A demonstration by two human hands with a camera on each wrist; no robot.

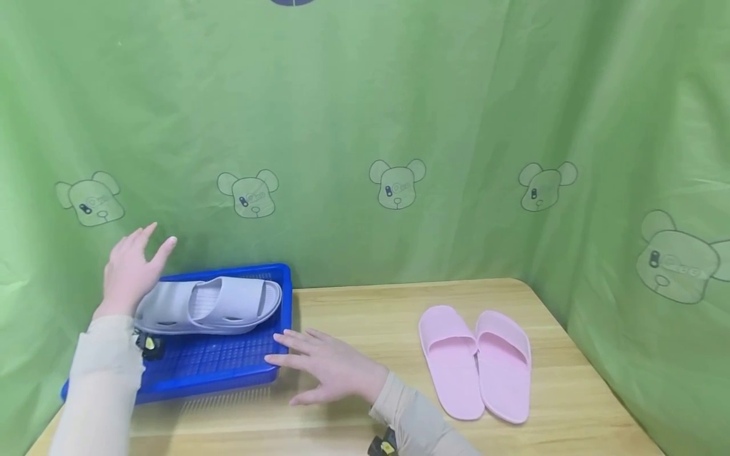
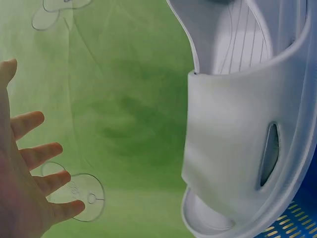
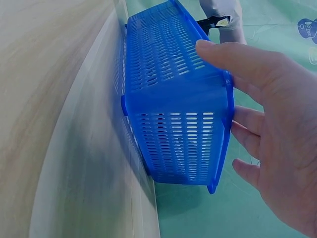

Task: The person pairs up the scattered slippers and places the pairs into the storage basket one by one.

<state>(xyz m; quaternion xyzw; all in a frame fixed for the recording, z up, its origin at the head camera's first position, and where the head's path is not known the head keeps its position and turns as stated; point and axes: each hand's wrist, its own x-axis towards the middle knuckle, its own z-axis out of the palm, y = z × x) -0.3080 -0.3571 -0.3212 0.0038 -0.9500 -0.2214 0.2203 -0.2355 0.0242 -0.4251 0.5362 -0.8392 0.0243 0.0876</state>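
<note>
Grey slippers (image 1: 239, 301) lie along the back of a blue plastic basket (image 1: 228, 382); the left wrist view shows a wide grey strap (image 2: 233, 139) with a slot in its side. My left hand (image 1: 132, 266) is raised over the basket's left end, near the slippers, fingers spread and holding nothing. At the basket's front right corner is my right hand (image 1: 327, 367), its fingers extended over the rim. In the right wrist view the thumb (image 3: 237, 59) is close to that rim; whether it touches cannot be told.
A pair of pink slippers (image 1: 453, 373) lies side by side on the wooden table (image 1: 353, 304), right of the right hand. Green cloth (image 1: 342, 114) with bear outlines hangs behind the table and at both sides. Black wrist devices (image 1: 151, 346) are strapped on.
</note>
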